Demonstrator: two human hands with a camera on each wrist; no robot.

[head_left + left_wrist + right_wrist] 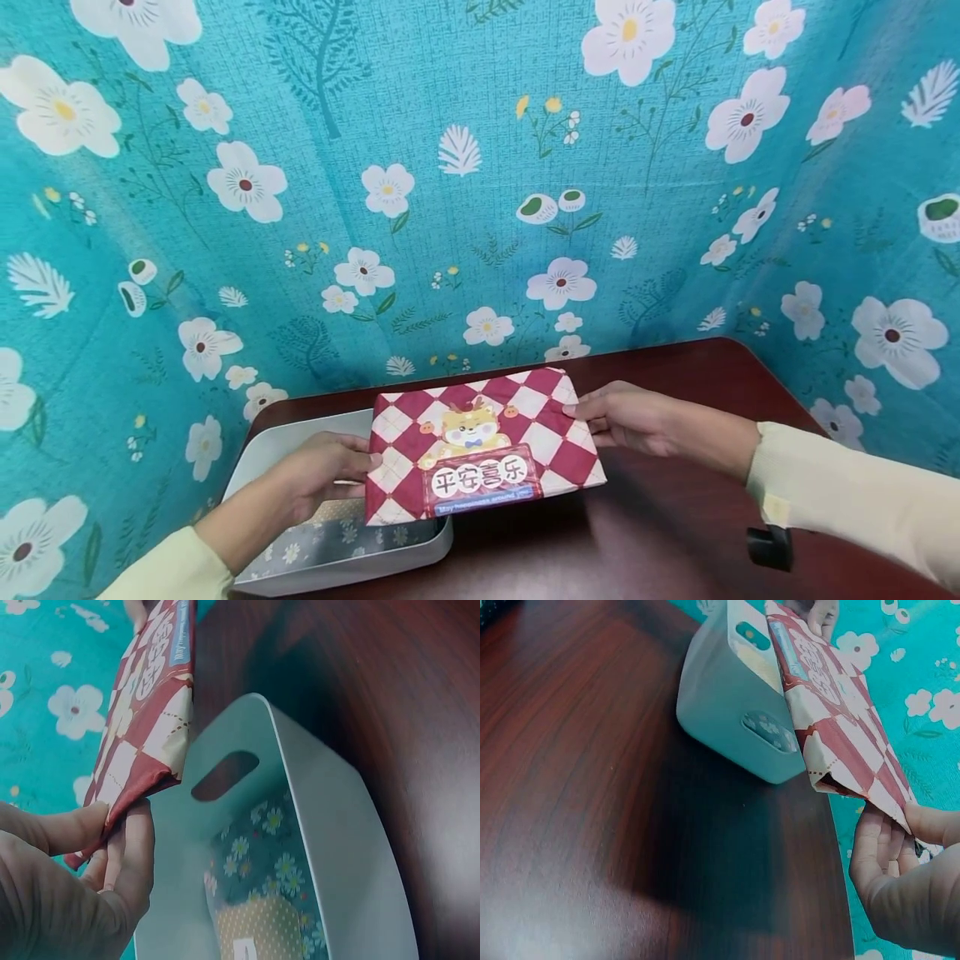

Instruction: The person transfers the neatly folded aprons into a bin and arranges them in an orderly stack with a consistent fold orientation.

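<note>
A flat, rectangular red-and-white checked cloth item (480, 450), with a cartoon animal and Chinese lettering, is held up between both hands. My left hand (326, 479) pinches its left end, thumb on top and fingers beneath, as the left wrist view also shows at the cloth item's corner (142, 761). At the opposite end, my right hand (637, 417) grips it the same way. A folded edge (829, 780) shows in the right wrist view; whether it is a pouch or a folded cloth I cannot tell. Its left part hangs over a white plastic bin (442, 546).
Inside the bin lie a dark daisy-print cloth (277, 862) and a beige dotted cloth (259, 926). Oval handle holes pierce its walls. Under everything is a dark red wooden table (540, 562). A teal floral curtain (465, 225) closes off the back and sides.
</note>
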